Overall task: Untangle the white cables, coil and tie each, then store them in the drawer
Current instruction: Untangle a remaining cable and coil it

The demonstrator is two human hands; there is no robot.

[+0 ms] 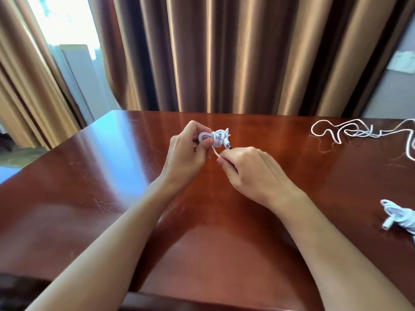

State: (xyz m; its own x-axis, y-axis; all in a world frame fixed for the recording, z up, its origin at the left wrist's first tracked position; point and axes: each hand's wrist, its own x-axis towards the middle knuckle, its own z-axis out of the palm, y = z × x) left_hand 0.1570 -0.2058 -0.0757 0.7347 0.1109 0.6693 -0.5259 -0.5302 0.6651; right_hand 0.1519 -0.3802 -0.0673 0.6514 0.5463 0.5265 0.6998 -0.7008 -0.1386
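Observation:
A small coiled white cable [217, 137] is held above the middle of the dark red wooden table [112, 198]. My left hand [186, 151] grips the coil from the left. My right hand [251, 169] pinches the cable's free end just below the coil, near its plug. A loose, uncoiled white cable [350, 131] lies sprawled at the table's far right. A bundled white cable [399, 217] with a plug rests at the right edge, partly cut off by the frame. No drawer is visible.
Brown curtains [224, 52] hang right behind the table's far edge. A bright window gap [67, 30] opens at the left. A grey wall with a white switch plate [402, 63] stands at the far right.

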